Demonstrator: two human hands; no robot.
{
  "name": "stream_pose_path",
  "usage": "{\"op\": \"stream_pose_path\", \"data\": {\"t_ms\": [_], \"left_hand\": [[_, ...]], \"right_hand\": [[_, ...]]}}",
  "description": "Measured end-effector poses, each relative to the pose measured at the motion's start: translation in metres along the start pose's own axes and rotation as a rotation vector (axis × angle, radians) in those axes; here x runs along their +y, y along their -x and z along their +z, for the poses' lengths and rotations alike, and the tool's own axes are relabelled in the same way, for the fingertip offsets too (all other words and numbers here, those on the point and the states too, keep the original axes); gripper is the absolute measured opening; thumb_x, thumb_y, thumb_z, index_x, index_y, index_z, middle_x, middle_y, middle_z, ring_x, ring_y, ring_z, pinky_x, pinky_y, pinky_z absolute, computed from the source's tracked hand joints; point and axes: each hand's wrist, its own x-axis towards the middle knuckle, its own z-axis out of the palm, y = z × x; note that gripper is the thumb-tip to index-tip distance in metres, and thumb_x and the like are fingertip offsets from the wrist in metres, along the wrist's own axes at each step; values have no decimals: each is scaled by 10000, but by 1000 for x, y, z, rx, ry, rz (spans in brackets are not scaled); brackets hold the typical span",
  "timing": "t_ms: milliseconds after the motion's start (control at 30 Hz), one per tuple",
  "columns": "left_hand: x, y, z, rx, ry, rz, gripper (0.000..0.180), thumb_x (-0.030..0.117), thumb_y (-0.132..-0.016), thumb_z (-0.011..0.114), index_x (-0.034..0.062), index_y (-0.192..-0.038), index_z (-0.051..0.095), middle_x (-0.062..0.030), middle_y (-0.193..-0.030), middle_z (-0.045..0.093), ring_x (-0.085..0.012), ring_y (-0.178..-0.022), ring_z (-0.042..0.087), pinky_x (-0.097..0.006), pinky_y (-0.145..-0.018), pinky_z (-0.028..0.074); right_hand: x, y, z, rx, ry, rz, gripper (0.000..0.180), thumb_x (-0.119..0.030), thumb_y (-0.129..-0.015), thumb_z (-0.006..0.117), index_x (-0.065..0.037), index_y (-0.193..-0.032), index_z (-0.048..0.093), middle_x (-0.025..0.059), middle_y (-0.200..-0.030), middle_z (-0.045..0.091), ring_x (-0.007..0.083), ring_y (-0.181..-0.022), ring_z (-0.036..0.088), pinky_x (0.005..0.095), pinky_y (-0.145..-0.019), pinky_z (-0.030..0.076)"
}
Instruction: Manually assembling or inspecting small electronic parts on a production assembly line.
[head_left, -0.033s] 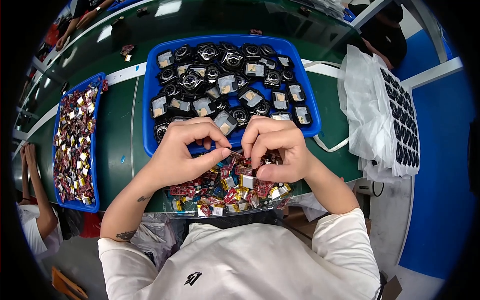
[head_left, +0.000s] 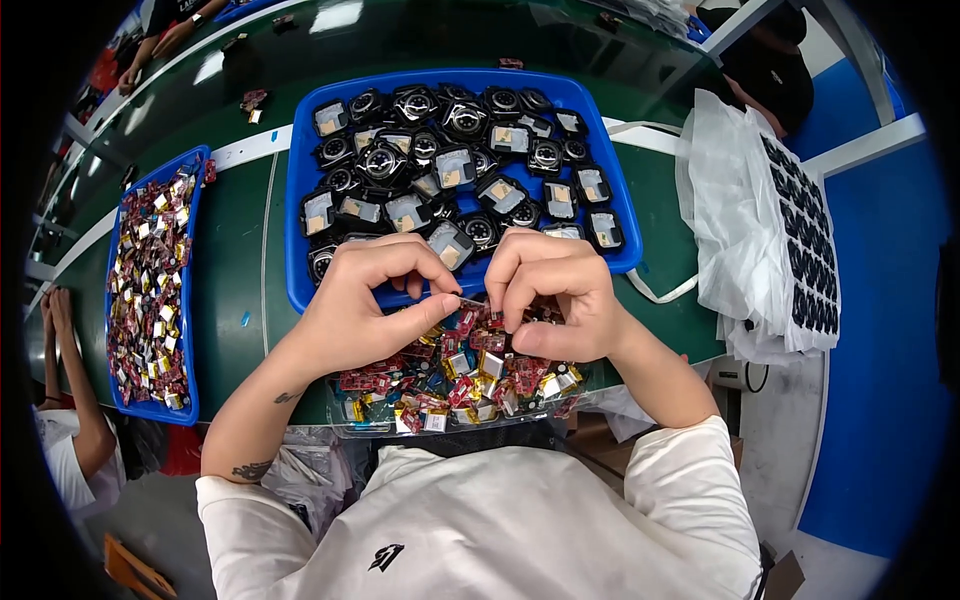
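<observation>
Small parts (head_left: 455, 375), red, yellow and silver, lie heaped in a clear tray (head_left: 350, 425) right under the two hands. Both hands meet just above this heap. The left hand (head_left: 365, 300) and the right hand (head_left: 555, 295) pinch one tiny piece (head_left: 470, 303) between their fingertips. The piece is too small to tell what it is. Both hands are closed tight on it, thumbs and first fingers pressed together, so the grip is a firm pinch from both sides.

Going from big to small: the green table (head_left: 240, 260) is under everything. Far to the right of the grip sits a pile of white plastic bags (head_left: 730, 220) with a sheet of black dots (head_left: 800, 240) on top. Just past the grip, away from the person, is a big blue tray (head_left: 300, 270) full of round black watch-like parts (head_left: 450, 150); the knuckles of both hands are over its near edge. Well off to the left of the grip is a long blue tray (head_left: 115, 300), filled with more small red and yellow parts (head_left: 150, 290). The clear tray is just below the grip, close to the person's white shirt (head_left: 480, 520). Another person's arm (head_left: 70, 390) shows far off at the left edge.
</observation>
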Motion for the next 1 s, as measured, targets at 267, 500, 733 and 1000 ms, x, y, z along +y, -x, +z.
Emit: {"op": "stream_pose_path", "data": {"t_ms": [267, 500, 733, 1000], "left_hand": [[2, 0, 3, 123, 141, -68, 95, 67, -766, 702, 18, -832, 656, -22, -760, 615, -80, -626, 514, -216, -575, 405], [-3, 1, -1, 129, 176, 35, 93, 57, -760, 705, 16, -829, 659, -46, -806, 617, -85, -680, 524, -210, -594, 404], [1, -4, 0, 87, 6, 94, 121, 31, -740, 724, 13, -840, 658, -38, -824, 619, -77, -702, 537, -215, -599, 413], [-9, 5, 8, 190, 257, -76, 251, 24, -723, 708, 42, -960, 626, -20, -809, 652, -54, -689, 536, -195, -583, 383]], "right_hand": [[2, -3, 14, 265, 271, 109, 89, -68, -724, 730, -20, -768, 670, 71, -779, 656, 203, -722, 614, 303, -650, 467], [0, -3, 13, 362, 176, 161, 69, -38, -761, 716, 5, -794, 673, 98, -794, 656, 173, -706, 617, 264, -629, 482], [-7, -4, 15, 265, 273, 233, 94, -52, -755, 723, -9, -828, 684, 54, -742, 618, 119, -630, 597, 235, -544, 478], [-3, -3, 14, 378, 215, 205, 156, -12, -771, 688, -9, -927, 698, 91, -824, 660, 146, -705, 630, 242, -613, 492]]}}
